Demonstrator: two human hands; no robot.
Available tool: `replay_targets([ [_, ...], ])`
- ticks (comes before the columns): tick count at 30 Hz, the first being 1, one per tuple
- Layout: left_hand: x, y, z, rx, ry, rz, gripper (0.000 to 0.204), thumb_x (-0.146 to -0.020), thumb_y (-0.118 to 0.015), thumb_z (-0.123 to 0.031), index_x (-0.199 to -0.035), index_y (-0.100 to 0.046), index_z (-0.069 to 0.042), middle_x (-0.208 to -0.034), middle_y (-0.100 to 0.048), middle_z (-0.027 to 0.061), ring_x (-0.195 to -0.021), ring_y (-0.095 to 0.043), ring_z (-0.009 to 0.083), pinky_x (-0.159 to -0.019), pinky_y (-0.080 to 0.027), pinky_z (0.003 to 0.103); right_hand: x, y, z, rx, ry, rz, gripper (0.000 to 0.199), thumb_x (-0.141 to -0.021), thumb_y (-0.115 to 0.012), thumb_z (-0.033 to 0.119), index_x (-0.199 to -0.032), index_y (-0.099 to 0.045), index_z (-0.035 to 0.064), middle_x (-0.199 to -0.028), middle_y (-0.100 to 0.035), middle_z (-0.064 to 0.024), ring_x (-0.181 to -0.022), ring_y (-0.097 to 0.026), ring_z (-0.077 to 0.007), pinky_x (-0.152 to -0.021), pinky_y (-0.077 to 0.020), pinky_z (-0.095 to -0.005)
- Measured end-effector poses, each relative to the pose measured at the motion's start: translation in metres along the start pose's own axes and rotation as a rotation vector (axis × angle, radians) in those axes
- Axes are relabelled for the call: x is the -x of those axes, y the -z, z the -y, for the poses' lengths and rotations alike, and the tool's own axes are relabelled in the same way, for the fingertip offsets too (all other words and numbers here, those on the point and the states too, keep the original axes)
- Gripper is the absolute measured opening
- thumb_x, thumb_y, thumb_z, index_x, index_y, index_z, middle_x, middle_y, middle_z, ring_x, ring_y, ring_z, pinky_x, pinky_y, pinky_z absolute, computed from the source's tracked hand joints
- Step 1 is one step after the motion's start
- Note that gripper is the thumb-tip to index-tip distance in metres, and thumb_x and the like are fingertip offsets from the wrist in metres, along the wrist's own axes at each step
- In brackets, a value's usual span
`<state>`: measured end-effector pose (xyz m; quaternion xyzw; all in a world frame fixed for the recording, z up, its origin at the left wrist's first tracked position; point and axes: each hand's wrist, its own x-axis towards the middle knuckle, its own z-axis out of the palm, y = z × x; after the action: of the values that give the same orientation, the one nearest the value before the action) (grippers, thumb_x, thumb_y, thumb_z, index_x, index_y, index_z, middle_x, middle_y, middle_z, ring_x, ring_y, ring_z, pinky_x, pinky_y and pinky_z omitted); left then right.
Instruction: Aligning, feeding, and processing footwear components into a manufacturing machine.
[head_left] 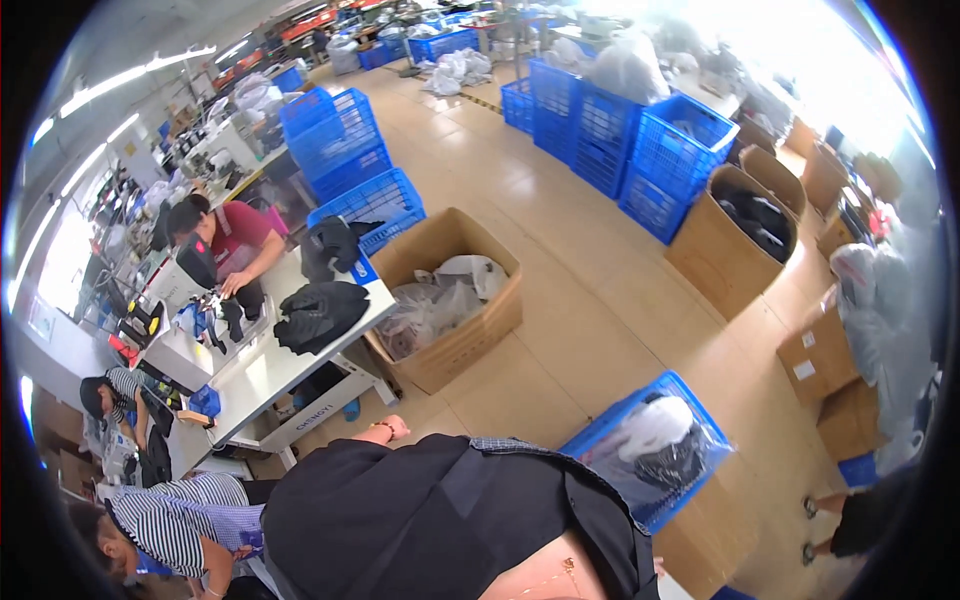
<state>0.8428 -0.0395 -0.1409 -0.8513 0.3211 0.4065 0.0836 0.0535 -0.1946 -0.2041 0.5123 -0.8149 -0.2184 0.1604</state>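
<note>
My left hand (pixel 396 427), with a bracelet at its wrist, shows past the edge of my black shirt (pixel 400 510). It hangs over the floor near the end of a white sewing table (pixel 300 345), touching nothing that I can see. Its fingers are too small to make out. At the shirt's right edge, a sliver of skin may be my right hand (pixel 658 567); the rest is hidden. Close by on the right stands a blue crate (pixel 578 440) holding plastic-wrapped white and black goods. Beyond my left hand is a large cardboard box (pixel 465 345) of clear plastic bags.
Dark cloth pieces (pixel 320 315) lie on the table, where a person in red (pixel 245 235) works at a machine. People in striped shirts (pixel 185 515) are at left. Stacked blue crates (pixel 335 140) and open cartons (pixel 720 255) flank a tiled aisle (pixel 590 290). Someone's legs (pixel 835 530) show at lower right.
</note>
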Motion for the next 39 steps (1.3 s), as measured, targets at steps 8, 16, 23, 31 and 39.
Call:
replay_targets([
  [8,-0.021,0.050,0.068,0.218,0.155,-0.113,0.028,-0.081,-0.064,-0.036,-0.094,-0.075,-0.014,-0.094,-0.072,0.0116,-0.090,-0.068,0.0288,-0.087,-0.051,0.038,0.009,0.294,0.167,-0.786,0.166,-0.760,0.055,-0.094,-0.044,0.034,-0.111,-0.059,-0.0161,-0.110,-0.061,-0.0359,-0.101,-0.061,-0.0446,-0.094,-0.0448,-0.0482],
  [16,-0.097,0.066,0.016,0.193,-0.199,-0.056,0.028,-0.077,-0.072,-0.034,-0.098,-0.073,-0.015,-0.100,-0.072,0.0091,-0.094,-0.068,0.0268,-0.085,-0.053,0.038,-0.012,0.119,-0.006,-0.381,0.183,0.337,0.030,-0.095,-0.046,0.014,-0.117,-0.058,-0.0021,-0.110,-0.061,-0.0303,-0.091,-0.061,-0.0394,-0.076,-0.0516,-0.0460],
  [23,-0.190,0.152,-0.057,0.116,-0.304,-0.018,0.029,-0.078,-0.071,-0.030,-0.098,-0.074,-0.009,-0.097,-0.072,0.0124,-0.093,-0.069,0.0272,-0.086,-0.054,0.037,0.019,0.048,0.003,-0.181,0.172,0.135,0.022,-0.087,-0.056,0.019,-0.082,-0.070,0.0036,-0.077,-0.067,-0.0182,-0.070,-0.066,-0.0366,-0.058,-0.0498,-0.0514],
  [31,-0.354,0.300,-0.275,-0.105,-0.812,0.279,0.028,-0.080,-0.068,-0.028,-0.098,-0.071,-0.006,-0.089,-0.072,0.0123,-0.083,-0.069,0.0281,-0.076,-0.055,0.038,-0.092,0.205,0.204,-0.403,-0.615,0.454,0.033,-0.080,-0.062,0.038,-0.097,-0.073,0.0123,-0.094,-0.067,-0.0148,-0.099,-0.065,-0.0310,-0.085,-0.0522,-0.0423],
  [39,-0.411,0.357,-0.549,-0.169,-0.978,0.882,0.026,-0.082,-0.067,-0.026,-0.099,-0.070,-0.006,-0.087,-0.071,0.0114,-0.079,-0.068,0.0270,-0.072,-0.055,0.038,-0.097,0.236,0.337,-1.342,-0.463,0.502,0.038,-0.082,-0.064,0.031,-0.112,-0.069,0.0086,-0.108,-0.069,-0.0155,-0.099,-0.067,-0.0313,-0.086,-0.0525,-0.0401],
])
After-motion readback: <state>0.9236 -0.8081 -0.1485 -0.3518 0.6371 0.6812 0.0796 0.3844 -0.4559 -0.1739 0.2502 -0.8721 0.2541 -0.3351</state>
